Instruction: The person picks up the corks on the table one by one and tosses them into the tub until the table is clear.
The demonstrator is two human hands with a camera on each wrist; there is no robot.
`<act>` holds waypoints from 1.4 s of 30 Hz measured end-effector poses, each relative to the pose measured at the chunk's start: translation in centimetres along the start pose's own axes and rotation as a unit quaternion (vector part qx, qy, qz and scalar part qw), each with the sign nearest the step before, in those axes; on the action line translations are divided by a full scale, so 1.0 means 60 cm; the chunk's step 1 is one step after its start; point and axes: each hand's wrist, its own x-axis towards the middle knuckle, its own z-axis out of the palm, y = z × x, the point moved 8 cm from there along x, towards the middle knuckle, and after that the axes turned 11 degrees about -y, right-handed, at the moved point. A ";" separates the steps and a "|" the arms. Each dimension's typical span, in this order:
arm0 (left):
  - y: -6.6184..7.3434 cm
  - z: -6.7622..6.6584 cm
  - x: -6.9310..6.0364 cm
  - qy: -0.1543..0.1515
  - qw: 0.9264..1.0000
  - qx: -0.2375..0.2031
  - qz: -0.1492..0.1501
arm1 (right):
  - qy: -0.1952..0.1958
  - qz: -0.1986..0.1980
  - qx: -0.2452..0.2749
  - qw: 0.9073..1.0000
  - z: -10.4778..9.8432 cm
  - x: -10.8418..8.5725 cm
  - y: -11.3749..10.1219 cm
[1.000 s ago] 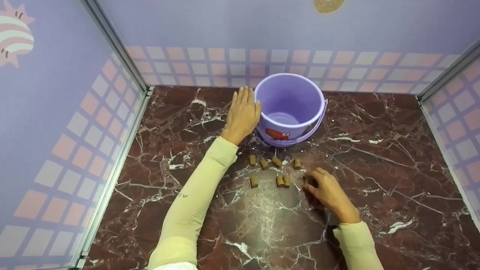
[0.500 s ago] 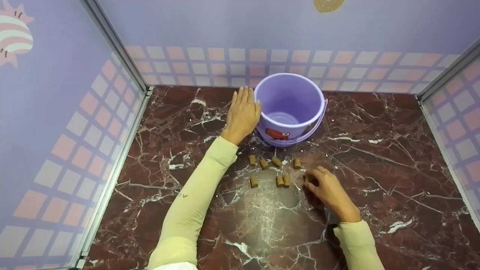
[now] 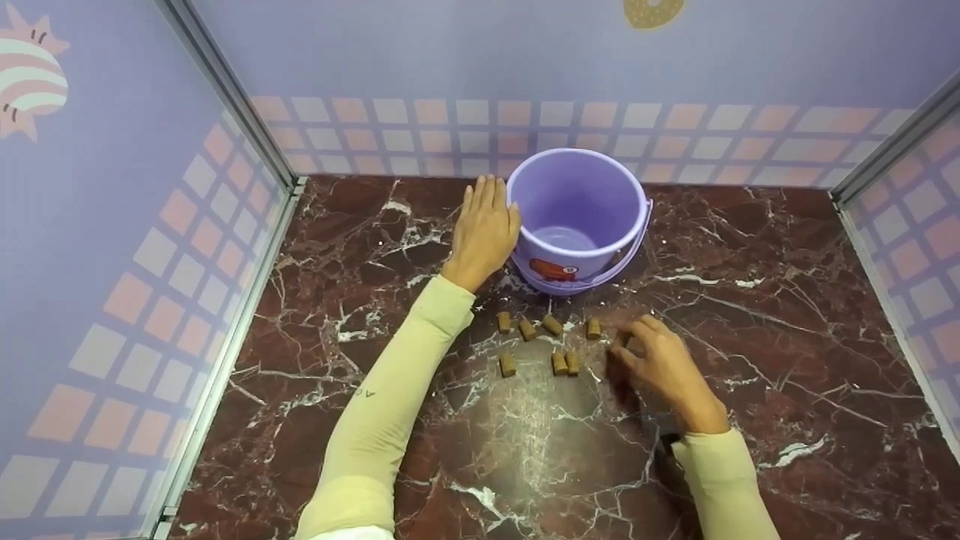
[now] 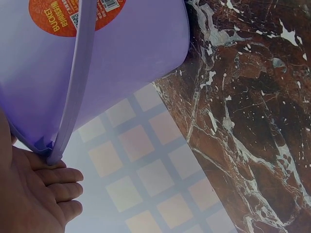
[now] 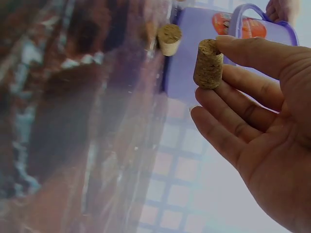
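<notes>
My right hand (image 3: 664, 367) is a little above the dark marbled surface. Between its thumb and fingers it pinches a cork stopper (image 5: 209, 65), plain in the right wrist view. My left hand (image 3: 481, 236) lies with mostly straight fingers along the left side of a lilac bucket (image 3: 574, 259). In the left wrist view its fingers touch the bucket near the end of the handle (image 4: 77, 77). Several more cork stoppers lie in front of the bucket, among them one cork (image 3: 593, 328) just left of my right hand and a close pair of corks (image 3: 566, 364).
Behind the bucket stands a purple wall (image 3: 390, 135) with pink and white squares. Side panels close off the surface on the left (image 3: 172, 247) and right (image 3: 915, 225). The bucket's handle hangs down over its front right.
My right hand has risen slightly and shifted a bit away from me, with the cork stopper in its fingers. The left hand keeps its place against the bucket.
</notes>
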 end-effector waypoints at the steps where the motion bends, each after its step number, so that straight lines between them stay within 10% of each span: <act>1: 0.000 0.000 0.000 0.001 1.000 0.001 0.000 | 0.004 -0.003 -0.002 1.000 -0.004 0.002 -0.001; 42: 0.000 0.001 0.000 -0.003 1.000 -0.015 0.004 | 0.046 -0.054 0.000 0.997 -0.090 0.076 -0.066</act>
